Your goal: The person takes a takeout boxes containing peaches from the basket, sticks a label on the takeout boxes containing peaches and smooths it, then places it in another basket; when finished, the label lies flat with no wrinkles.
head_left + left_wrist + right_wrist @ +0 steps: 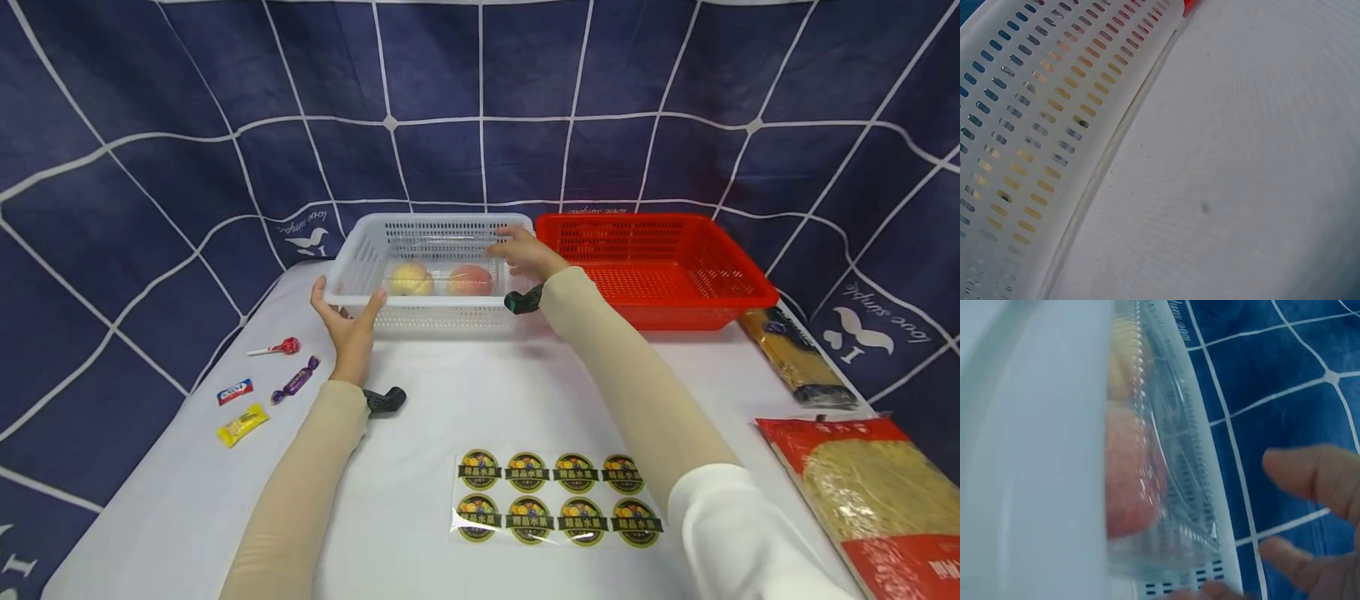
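Observation:
A white perforated plastic basket [450, 317] stands at the back of the table. Inside it lies a clear plastic box [442, 248] holding a yellowish fruit [410, 279] and a reddish fruit [470, 281], perhaps apples or peaches. My left hand [351, 337] is at the basket's front left corner, thumb and fingers spread. Over the basket's right end is my right hand [528, 254], fingers apart, near the box's right end. In the right wrist view its fingers [1310, 472] are spread with nothing between them; whether the lower fingertips touch the box, I cannot tell.
A red basket [637, 317] stands to the right, beside the white one. Fruit stickers [551, 500] lie in front. On the left are a lollipop [288, 346] and wrapped candies [296, 381]. Two food packages [877, 492] lie along the right edge. Checked cloth hangs behind.

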`<state>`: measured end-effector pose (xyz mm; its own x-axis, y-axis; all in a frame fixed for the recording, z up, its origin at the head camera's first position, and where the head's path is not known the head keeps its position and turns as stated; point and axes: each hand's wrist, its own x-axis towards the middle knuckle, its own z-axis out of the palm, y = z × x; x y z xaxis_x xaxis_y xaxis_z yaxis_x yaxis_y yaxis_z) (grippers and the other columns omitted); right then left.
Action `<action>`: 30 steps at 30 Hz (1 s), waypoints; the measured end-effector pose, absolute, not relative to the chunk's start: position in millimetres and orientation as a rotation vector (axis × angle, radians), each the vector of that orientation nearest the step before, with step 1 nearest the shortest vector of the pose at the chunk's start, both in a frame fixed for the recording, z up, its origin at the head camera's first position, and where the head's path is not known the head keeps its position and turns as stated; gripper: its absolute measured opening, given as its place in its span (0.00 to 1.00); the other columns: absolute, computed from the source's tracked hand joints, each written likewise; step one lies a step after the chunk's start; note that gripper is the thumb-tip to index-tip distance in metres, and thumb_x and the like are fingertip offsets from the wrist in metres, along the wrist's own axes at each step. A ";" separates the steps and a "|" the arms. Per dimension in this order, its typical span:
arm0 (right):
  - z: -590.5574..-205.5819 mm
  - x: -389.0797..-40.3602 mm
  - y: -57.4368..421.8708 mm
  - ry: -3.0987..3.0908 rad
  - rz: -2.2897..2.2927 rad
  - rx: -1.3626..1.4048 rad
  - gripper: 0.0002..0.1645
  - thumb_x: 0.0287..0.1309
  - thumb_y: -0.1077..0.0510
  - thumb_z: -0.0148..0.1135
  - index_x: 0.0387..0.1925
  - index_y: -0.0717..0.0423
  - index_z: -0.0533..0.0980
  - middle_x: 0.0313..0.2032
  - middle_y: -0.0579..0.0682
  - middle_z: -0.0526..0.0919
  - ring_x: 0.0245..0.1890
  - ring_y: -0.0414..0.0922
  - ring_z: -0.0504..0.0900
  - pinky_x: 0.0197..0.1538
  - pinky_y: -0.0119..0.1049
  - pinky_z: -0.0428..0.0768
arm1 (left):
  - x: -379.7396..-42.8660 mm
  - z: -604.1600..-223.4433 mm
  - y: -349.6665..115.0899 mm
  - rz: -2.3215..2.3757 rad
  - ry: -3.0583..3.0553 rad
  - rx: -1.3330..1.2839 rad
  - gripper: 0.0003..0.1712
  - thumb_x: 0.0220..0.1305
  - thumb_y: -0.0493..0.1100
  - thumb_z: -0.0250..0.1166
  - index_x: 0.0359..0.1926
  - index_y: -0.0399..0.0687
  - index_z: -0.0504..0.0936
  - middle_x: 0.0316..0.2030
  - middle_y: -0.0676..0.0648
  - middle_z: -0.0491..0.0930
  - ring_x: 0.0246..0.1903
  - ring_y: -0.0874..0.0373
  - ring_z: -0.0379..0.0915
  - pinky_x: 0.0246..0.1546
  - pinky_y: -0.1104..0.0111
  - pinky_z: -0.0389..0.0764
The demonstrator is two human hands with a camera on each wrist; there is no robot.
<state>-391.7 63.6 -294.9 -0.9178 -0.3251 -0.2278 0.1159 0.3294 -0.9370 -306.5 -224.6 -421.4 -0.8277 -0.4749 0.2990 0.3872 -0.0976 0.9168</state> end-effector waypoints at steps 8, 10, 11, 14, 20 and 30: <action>-298.2 -398.8 46.3 2.147 -1.550 0.044 0.54 0.73 0.58 0.61 0.88 0.53 0.42 0.87 0.56 0.42 0.82 0.71 0.49 0.80 0.65 0.59 | -304.3 -418.4 -222.0 -1.962 -1.580 0.079 0.57 0.68 0.40 0.76 0.83 0.59 0.45 0.77 0.44 0.60 0.74 0.48 0.61 0.76 0.62 0.64; -305.8 -408.2 45.7 2.161 -1.523 0.029 0.46 0.71 0.57 0.64 0.84 0.56 0.56 0.84 0.57 0.53 0.79 0.69 0.58 0.77 0.61 0.68 | -304.4 -418.6 -221.8 -1.956 -1.589 0.080 0.57 0.68 0.41 0.76 0.83 0.59 0.45 0.77 0.44 0.60 0.74 0.48 0.60 0.76 0.62 0.63; -308.4 -411.3 45.2 2.181 -1.494 0.018 0.41 0.71 0.56 0.64 0.80 0.59 0.62 0.81 0.57 0.59 0.76 0.67 0.63 0.75 0.59 0.71 | -304.7 -418.8 -221.9 -1.954 -1.596 0.081 0.57 0.68 0.41 0.76 0.83 0.59 0.45 0.77 0.44 0.60 0.75 0.48 0.60 0.76 0.63 0.63; -313.2 -414.5 43.3 2.272 -1.367 -0.051 0.27 0.72 0.55 0.62 0.66 0.64 0.74 0.69 0.57 0.71 0.61 0.59 0.73 0.67 0.50 0.80 | -304.8 -419.4 -222.4 -1.941 -1.618 0.086 0.57 0.69 0.42 0.76 0.83 0.59 0.45 0.77 0.45 0.60 0.75 0.49 0.60 0.76 0.64 0.62; -308.8 -405.5 42.2 2.333 -1.193 -0.086 0.20 0.75 0.52 0.60 0.57 0.63 0.76 0.58 0.58 0.76 0.51 0.55 0.77 0.64 0.47 0.80 | -304.2 -420.0 -223.2 -1.938 -1.629 0.094 0.57 0.69 0.42 0.76 0.83 0.59 0.45 0.77 0.44 0.60 0.75 0.49 0.60 0.75 0.64 0.63; -302.4 -399.5 39.5 2.200 -1.446 0.061 0.37 0.72 0.55 0.68 0.75 0.66 0.67 0.71 0.61 0.69 0.63 0.58 0.73 0.72 0.50 0.77 | -303.5 -419.8 -222.1 -1.946 -1.624 0.100 0.57 0.68 0.40 0.76 0.83 0.61 0.45 0.77 0.45 0.60 0.73 0.50 0.61 0.75 0.63 0.63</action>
